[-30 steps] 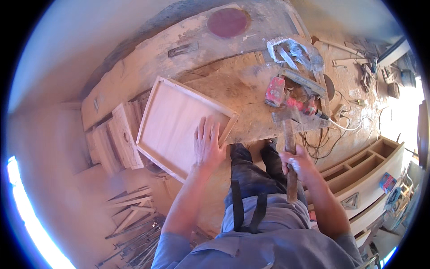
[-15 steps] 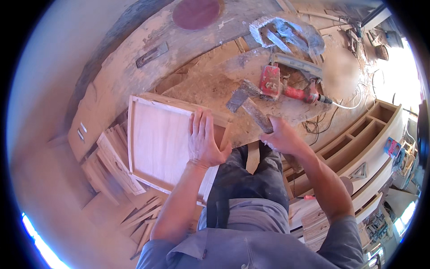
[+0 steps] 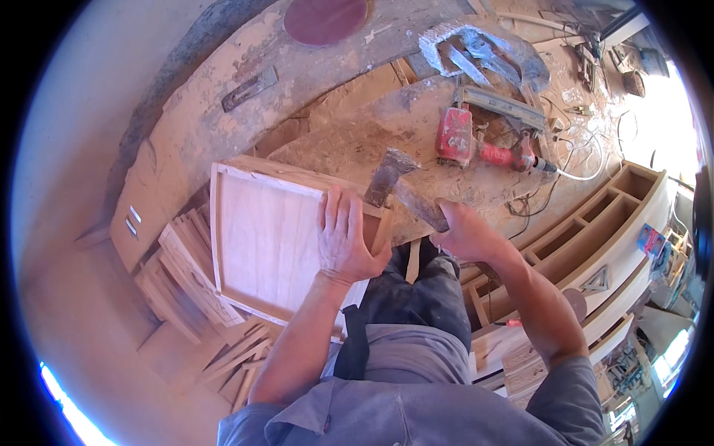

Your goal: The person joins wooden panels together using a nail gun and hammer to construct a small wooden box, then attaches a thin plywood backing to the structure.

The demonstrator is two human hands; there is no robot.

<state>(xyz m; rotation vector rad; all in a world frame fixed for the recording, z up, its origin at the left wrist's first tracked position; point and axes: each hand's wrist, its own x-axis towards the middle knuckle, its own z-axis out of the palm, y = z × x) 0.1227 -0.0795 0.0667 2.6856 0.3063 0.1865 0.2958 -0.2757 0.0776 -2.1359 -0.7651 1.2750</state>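
Observation:
A pale wooden drawer [image 3: 264, 238] stands tilted on its side, its flat panel facing me and its raised rim around the edges. My left hand [image 3: 348, 234] holds its right end, fingers laid over the panel and rim, thumb apart on the end piece. In my right hand [image 3: 472, 232] is a worn hammer [image 3: 420, 204], gripped by the handle. Its grey metal head is at the drawer's upper right corner; whether it touches the wood I cannot tell.
On the dusty workbench [image 3: 338, 152] lie a red nail gun [image 3: 455, 137] with a white hose, a round reddish disc [image 3: 325, 18] and a flat metal tool [image 3: 250, 89]. A compartmented wooden frame [image 3: 595, 223] is at right. Wood pieces [image 3: 182, 275] are stacked at left.
The hammer's head has come down and left, from over the bench to the drawer's corner. My right hand has shifted slightly. My left hand keeps its place on the drawer.

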